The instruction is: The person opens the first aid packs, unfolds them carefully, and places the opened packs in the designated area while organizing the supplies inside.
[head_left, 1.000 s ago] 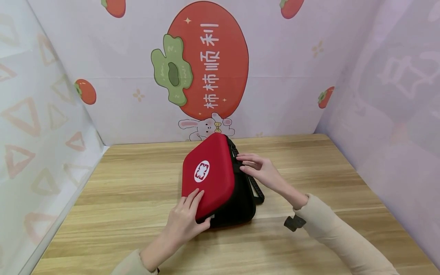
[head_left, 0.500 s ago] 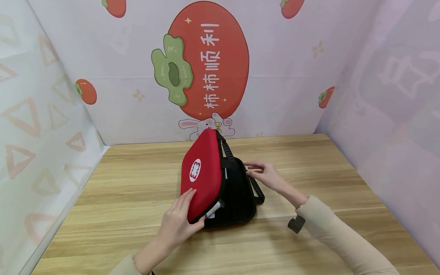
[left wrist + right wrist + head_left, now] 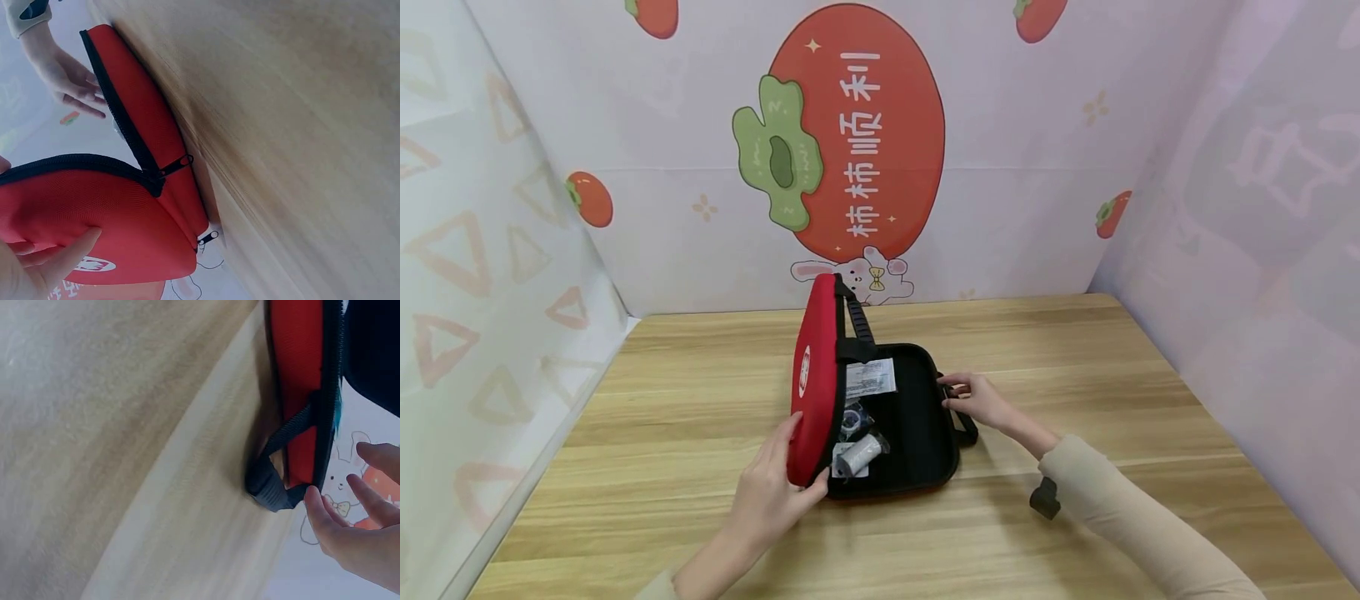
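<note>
A red zippered first-aid case [image 3: 917, 433] sits half opened on the table, its lid [image 3: 816, 383] standing nearly upright on the left. My left hand [image 3: 767, 492] holds the lid's near edge, thumb on the rim and fingers across the red outside. Across the base, my right hand [image 3: 981, 402] has loosely bent fingers at the right rim, beside the black carry handle [image 3: 269, 484]. Inside the black interior lie a wrapped white roll [image 3: 859, 454], a printed white packet [image 3: 871, 377] and a small dark packet [image 3: 853, 421]. The lid hides the left part of the interior.
The wooden table [image 3: 685, 400] extends all around the case. A second black handle [image 3: 859, 321] is on the lid. Zipper pulls [image 3: 177, 165] hang at the near side of the case. A printed backdrop [image 3: 1015, 167] stands behind the table.
The lid has swung up and left with my left hand, uncovering the interior and the packets. My right hand has moved from the lid's edge down to the base's right rim.
</note>
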`<state>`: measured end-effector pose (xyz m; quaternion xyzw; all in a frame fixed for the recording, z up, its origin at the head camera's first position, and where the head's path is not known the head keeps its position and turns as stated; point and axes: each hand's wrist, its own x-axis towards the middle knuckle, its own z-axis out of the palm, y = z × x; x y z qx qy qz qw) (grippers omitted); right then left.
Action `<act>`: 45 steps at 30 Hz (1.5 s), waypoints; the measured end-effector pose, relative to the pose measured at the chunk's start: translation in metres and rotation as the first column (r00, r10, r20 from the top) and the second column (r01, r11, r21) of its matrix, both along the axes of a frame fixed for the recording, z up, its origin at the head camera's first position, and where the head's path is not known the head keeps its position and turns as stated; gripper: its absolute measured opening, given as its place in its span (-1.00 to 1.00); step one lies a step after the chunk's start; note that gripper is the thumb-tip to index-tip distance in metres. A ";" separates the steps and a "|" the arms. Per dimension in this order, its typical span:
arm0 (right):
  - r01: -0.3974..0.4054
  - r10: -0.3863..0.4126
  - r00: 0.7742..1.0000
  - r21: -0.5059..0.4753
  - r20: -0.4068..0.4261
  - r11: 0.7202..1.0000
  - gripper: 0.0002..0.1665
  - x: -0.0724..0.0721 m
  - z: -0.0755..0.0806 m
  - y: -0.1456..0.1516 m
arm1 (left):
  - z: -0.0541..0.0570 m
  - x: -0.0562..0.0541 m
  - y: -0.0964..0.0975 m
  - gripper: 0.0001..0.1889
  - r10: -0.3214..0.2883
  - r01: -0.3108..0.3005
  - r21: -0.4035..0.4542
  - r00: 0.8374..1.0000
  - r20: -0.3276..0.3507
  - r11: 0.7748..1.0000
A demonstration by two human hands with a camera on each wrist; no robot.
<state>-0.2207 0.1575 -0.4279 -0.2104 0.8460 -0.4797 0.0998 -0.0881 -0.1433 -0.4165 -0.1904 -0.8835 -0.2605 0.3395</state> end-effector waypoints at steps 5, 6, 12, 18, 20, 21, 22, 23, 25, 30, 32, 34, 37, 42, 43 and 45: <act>0.007 -0.008 0.999 0.011 0.041 1.000 -0.54 -0.001 -0.005 -0.003 | 0.000 0.007 -0.004 -0.27 0.034 -0.042 0.096 0.995 0.089 0.994; 0.005 -0.006 0.999 0.013 0.043 1.000 -0.54 -0.001 -0.005 -0.004 | 0.001 0.008 -0.005 -0.27 0.041 -0.055 0.124 0.993 0.114 0.991; 0.007 -0.008 0.999 0.023 0.047 1.000 -0.52 0.003 -0.001 -0.007 | 0.021 0.010 -0.017 -0.21 0.047 -0.071 0.243 0.994 0.103 0.967; 0.042 -0.045 0.996 0.040 0.078 0.998 -0.47 0.001 -0.009 -0.007 | 0.051 0.010 -0.040 -0.16 0.007 -0.043 0.368 0.995 0.100 0.929; 0.049 -0.053 0.995 0.039 0.090 0.998 -0.46 0.001 -0.011 -0.007 | 0.059 0.009 -0.049 -0.21 0.006 -0.053 0.407 0.993 0.115 0.912; 0.051 -0.055 0.994 0.041 0.093 0.998 -0.45 0.001 -0.012 -0.007 | 0.062 0.009 -0.053 -0.23 0.004 -0.057 0.422 0.992 0.125 0.905; 0.058 -0.061 0.993 0.037 0.100 0.998 -0.45 0.002 -0.013 -0.007 | 0.064 0.008 -0.058 -0.26 0.003 -0.067 0.433 0.989 0.146 0.899; 0.056 -0.060 0.994 0.040 0.096 0.998 -0.44 0.002 -0.013 -0.007 | 0.066 0.007 -0.063 -0.28 -0.005 -0.070 0.441 0.986 0.167 0.895; 0.061 -0.065 0.993 0.042 0.099 0.997 -0.44 0.002 -0.014 -0.008 | 0.069 0.007 -0.071 -0.34 -0.015 -0.083 0.446 0.977 0.212 0.891; 0.073 -0.076 0.991 0.039 0.112 0.997 -0.43 0.004 -0.014 -0.008 | 0.066 0.004 -0.090 -0.45 -0.007 -0.130 0.426 0.952 0.305 0.895; 0.069 -0.073 0.991 0.036 0.113 0.997 -0.43 0.004 -0.015 -0.007 | 0.063 0.003 -0.095 -0.48 0.012 -0.157 0.418 0.944 0.330 0.895; 0.074 -0.078 0.990 0.035 0.120 0.997 -0.43 0.004 -0.015 -0.005 | 0.060 0.002 -0.101 -0.50 0.017 -0.177 0.423 0.935 0.354 0.889; 0.081 -0.086 0.987 0.042 0.134 0.996 -0.43 0.005 -0.015 0.000 | 0.054 0.003 -0.109 -0.52 0.032 -0.207 0.417 0.920 0.390 0.885; 0.080 -0.086 0.985 0.043 0.148 0.996 -0.42 0.009 -0.014 0.009 | 0.044 0.005 -0.118 -0.53 0.051 -0.248 0.400 0.895 0.442 0.882; 0.079 -0.084 0.986 0.043 0.146 0.996 -0.42 0.009 -0.013 0.011 | 0.042 0.005 -0.119 -0.53 0.058 -0.258 0.392 0.889 0.454 0.883; 0.081 -0.085 0.985 0.038 0.147 0.996 -0.42 0.010 -0.014 0.016 | 0.038 0.005 -0.121 -0.54 0.075 -0.279 0.377 0.877 0.474 0.883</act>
